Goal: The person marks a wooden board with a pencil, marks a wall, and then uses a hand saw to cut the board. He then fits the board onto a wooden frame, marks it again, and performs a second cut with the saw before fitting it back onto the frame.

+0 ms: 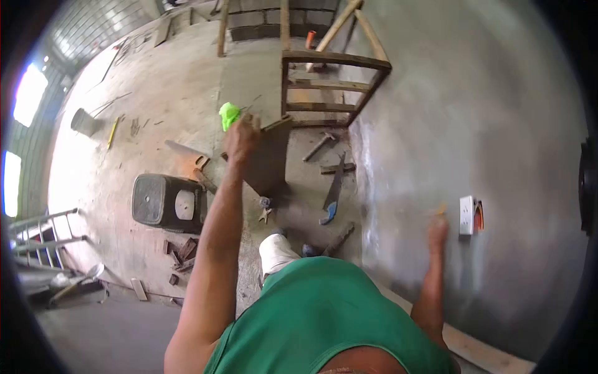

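Observation:
My left hand (243, 136) is stretched forward with its fingers curled beside a bright green object (229, 116); its kind I cannot tell. The hand overlaps the top of a dark upright board (269, 153). My right hand (438, 232) is up at the grey plastered wall (411, 149), its fingers closed on a small yellow tool (441, 210). Just to the right of that hand, a white electrical outlet (466, 215) sits tilted out of its wall opening, with an orange part showing behind it.
On the floor lie a hammer (319, 146), a blue-handled handsaw (334, 187), another handsaw (187, 153) and wood scraps (185, 250). A black plastic container (163, 201) is at left. A wooden frame (336, 59) leans ahead by the wall; a metal ladder (50, 240) is far left.

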`<move>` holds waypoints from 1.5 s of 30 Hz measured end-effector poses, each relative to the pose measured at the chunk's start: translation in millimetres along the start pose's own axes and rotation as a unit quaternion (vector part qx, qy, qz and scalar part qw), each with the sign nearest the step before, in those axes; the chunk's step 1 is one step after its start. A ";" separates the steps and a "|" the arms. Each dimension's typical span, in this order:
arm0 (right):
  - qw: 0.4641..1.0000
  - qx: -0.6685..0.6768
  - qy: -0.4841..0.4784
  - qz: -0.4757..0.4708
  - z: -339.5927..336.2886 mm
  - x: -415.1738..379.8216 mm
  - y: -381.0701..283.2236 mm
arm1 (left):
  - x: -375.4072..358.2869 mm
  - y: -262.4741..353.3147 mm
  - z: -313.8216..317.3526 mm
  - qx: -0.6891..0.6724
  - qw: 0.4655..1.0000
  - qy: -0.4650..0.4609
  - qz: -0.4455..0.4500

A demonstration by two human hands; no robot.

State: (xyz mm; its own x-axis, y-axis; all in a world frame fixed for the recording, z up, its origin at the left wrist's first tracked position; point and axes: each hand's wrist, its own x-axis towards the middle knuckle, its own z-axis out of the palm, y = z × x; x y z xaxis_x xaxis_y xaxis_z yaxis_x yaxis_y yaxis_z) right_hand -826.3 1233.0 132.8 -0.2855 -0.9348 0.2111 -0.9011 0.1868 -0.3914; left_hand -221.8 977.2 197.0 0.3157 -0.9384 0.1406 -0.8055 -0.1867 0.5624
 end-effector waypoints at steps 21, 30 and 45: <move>0.865 0.218 -0.305 0.334 123.1 -379.5 122.2 | 21.4 -8.8 16.2 -0.030 0.986 -0.156 0.052; 0.933 0.180 -0.247 0.191 111.0 -92.0 -45.3 | -31.1 12.9 26.2 -0.261 0.956 -0.125 0.038; 0.907 0.360 -0.181 0.122 180.5 136.5 -363.7 | -46.5 -28.8 7.6 -0.570 0.801 -0.110 -0.149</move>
State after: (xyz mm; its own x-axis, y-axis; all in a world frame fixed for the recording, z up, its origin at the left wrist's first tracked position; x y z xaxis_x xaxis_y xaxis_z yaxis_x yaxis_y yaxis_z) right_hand -478.7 982.9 142.3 -0.2052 -0.9542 -0.2178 -0.3417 0.2784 -0.8976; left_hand -217.1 1023.9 168.1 0.2109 -0.9538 -0.2140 0.3088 -0.1427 0.9404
